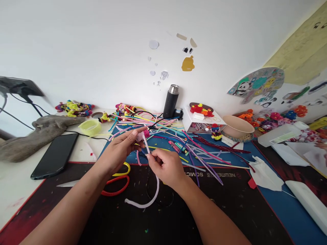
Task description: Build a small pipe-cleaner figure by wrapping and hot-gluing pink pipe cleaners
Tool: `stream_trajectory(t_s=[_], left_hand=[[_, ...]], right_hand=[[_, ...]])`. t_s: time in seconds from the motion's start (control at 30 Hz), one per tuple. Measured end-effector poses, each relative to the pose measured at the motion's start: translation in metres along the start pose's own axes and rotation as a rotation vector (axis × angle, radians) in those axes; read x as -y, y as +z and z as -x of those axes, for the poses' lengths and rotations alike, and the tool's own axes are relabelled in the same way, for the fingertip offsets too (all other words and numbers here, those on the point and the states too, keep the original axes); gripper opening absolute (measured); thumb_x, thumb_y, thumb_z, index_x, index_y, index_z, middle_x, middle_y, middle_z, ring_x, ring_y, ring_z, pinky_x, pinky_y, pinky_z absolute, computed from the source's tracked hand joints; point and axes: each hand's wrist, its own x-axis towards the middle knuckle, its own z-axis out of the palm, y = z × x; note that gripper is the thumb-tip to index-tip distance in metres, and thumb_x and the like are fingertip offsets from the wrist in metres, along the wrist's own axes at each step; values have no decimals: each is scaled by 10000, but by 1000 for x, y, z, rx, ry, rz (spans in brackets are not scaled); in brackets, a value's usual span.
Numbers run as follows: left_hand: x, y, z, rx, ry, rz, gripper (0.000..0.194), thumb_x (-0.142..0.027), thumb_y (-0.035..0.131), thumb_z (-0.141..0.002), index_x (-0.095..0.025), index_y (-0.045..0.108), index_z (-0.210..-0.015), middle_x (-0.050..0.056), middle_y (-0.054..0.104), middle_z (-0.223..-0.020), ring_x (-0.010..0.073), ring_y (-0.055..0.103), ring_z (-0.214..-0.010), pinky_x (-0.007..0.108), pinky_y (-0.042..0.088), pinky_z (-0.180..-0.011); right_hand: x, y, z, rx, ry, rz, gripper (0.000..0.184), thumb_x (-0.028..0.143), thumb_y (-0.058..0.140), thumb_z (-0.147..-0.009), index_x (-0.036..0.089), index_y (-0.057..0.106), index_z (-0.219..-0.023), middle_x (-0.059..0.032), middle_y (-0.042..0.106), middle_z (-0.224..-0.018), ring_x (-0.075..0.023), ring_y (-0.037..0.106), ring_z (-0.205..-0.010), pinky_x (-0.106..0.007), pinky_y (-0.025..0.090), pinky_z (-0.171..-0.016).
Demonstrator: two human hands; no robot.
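Observation:
Between the thumb and fingers of my left hand (122, 146) is a small pink and pale-lilac coiled pipe-cleaner piece (143, 135). A pale lilac pipe cleaner (156, 192) runs down from that piece. My right hand (167, 166) pinches this strand a short way below the coil, and its loose end curves left over the dark mat. Under my left wrist lie scissors with red and yellow handles (116, 186), their blade pointing left and partly covered by my forearm. Some fingertips of both hands are hidden.
Many coloured pipe cleaners (194, 146) spread across the mat's far side. Behind them stand a black thermos (171, 102) and a white box (189, 120). A black phone (55, 156) and driftwood (38, 136) lie left. A bowl (237, 126) and crumpled tissue (265, 175) are right.

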Motion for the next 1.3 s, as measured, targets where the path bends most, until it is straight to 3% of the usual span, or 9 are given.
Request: stream_trajectory(t_s=[0.33,0.73,1.3], left_hand=[[1,1,1,-12,14,-112,604,-624,865,-813,-237,838,-1277,108,790,-1018,279,680,-921,367,561,-772],[3,1,1,-4,19,-160,528,-594,868,-828,-255,841,-1232,96,820,-1096,270,718,-941,366,581,-804],[0,5,3,-27,-15,-116,427,-536,896,-814,-267,862,-1144,76,806,-1113,246,688,-949,308,561,-760]], right_hand=[[-1,2,1,-11,-5,32,330,342,571,-1030,227,616,-724,10,587,-598,-138,492,-535,-284,314,-571],[1,3,1,-8,8,42,319,336,584,-1020,227,611,-721,11,615,-601,-129,479,-506,-280,312,-569],[0,7,3,-52,-80,57,292,285,615,-995,211,609,-713,41,584,-574,-100,432,-483,-248,305,-547]])
